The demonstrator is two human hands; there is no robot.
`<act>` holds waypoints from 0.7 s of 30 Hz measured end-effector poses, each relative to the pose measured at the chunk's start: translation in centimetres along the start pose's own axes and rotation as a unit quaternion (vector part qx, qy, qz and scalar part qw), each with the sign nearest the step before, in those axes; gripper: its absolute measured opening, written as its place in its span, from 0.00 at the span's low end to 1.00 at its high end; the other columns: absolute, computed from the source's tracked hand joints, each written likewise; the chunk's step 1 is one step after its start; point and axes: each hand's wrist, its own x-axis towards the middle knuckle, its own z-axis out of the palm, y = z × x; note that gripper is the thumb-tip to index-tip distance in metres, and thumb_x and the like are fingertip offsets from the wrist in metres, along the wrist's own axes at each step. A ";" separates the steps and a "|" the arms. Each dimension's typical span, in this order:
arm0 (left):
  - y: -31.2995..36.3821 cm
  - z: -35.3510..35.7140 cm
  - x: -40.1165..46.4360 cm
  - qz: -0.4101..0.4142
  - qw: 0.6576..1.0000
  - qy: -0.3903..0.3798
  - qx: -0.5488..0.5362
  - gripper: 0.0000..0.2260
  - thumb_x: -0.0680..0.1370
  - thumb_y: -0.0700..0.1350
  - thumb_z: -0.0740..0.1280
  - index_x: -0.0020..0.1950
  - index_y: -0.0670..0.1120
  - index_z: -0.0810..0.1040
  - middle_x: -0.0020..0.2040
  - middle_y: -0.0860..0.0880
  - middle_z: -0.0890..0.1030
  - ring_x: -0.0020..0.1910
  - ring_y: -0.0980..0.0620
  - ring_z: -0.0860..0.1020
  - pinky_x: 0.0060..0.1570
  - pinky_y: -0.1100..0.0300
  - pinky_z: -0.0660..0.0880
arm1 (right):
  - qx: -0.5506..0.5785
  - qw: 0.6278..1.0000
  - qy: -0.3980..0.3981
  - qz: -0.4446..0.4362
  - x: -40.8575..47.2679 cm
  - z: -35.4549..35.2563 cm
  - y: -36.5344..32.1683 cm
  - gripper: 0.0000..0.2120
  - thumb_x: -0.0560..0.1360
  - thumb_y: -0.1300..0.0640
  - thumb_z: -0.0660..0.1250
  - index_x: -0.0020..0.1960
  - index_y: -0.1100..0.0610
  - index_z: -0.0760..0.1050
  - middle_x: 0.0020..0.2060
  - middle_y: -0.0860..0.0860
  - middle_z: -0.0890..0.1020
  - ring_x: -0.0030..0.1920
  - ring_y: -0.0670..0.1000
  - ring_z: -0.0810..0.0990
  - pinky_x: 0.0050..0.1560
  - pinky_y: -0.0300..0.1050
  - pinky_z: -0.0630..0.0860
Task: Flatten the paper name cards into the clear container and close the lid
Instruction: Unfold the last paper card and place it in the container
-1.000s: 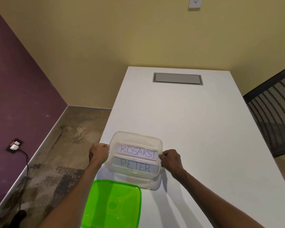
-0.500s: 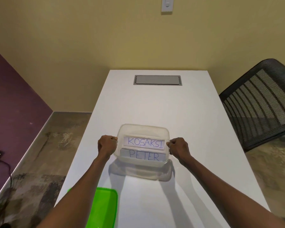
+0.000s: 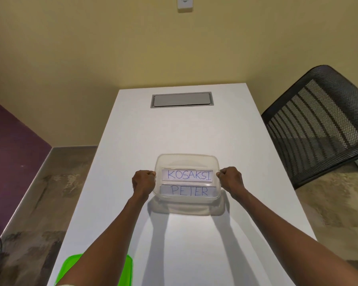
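Gripping the clear container (image 3: 187,159) by its sides, left hand (image 3: 143,182) and right hand (image 3: 232,179) both hold tight

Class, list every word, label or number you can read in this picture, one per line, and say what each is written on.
"KOSAKSI": blue handwriting on the far name card in the clear container.
"PETER": blue handwriting on the near name card in the same container.
No readable text shows on the green lid, the wall switch or the table's grey hatch.
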 end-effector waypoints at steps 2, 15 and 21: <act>0.1 0.7 0.7 0.006 1.000 -0.011 0.013 0.11 0.71 0.40 0.63 0.30 0.48 0.79 0.29 0.43 0.73 0.29 0.47 0.68 0.36 0.59 0.72 | -0.007 1.000 0.005 0.004 0.6 -0.2 0.1 0.22 0.75 0.60 0.64 0.25 0.56 0.60 0.23 0.50 0.65 0.28 0.52 0.65 0.29 0.43 0.61; -0.2 2.8 3.7 0.019 0.999 -0.027 0.039 0.10 0.70 0.38 0.61 0.29 0.49 0.71 0.29 0.49 0.69 0.30 0.52 0.64 0.33 0.60 0.64 | -0.037 0.999 0.002 0.005 3.2 -0.1 -0.8 0.23 0.75 0.61 0.63 0.25 0.55 0.59 0.23 0.49 0.64 0.27 0.50 0.62 0.28 0.42 0.59; -0.6 3.1 3.8 0.018 0.999 -0.027 0.043 0.11 0.72 0.39 0.62 0.29 0.47 0.72 0.29 0.48 0.70 0.31 0.51 0.64 0.33 0.60 0.65 | -0.045 0.999 -0.001 0.014 3.5 0.2 -0.6 0.24 0.76 0.62 0.64 0.24 0.54 0.59 0.23 0.48 0.63 0.32 0.53 0.64 0.34 0.42 0.60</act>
